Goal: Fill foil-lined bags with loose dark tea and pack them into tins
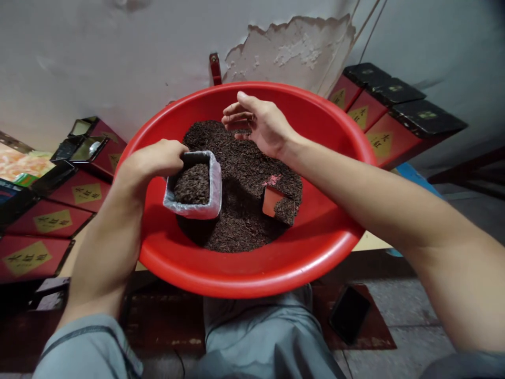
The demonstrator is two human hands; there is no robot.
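A wide red basin point(252, 281) holds a heap of dark loose tea leaves point(244, 226). My left hand point(163, 158) grips the back left rim of a square container point(215, 189), which is lined with clear plastic and filled with dark leaves. Over the back of the heap, my right hand point(258, 123) hovers with its fingers apart and slightly curled, holding nothing. On the leaves at the right lies a small orange-faced box point(271, 201), tilted and partly covered by leaves. A small pink patch point(273, 180) shows just behind it.
Red tins with yellow labels point(51, 221) stand at the left, some with open tops point(89, 148). More red tins with black lids point(394, 113) stand at the back right. A peeling wall point(292, 52) rises behind. A dark phone point(349, 315) lies below the basin, right of the legs.
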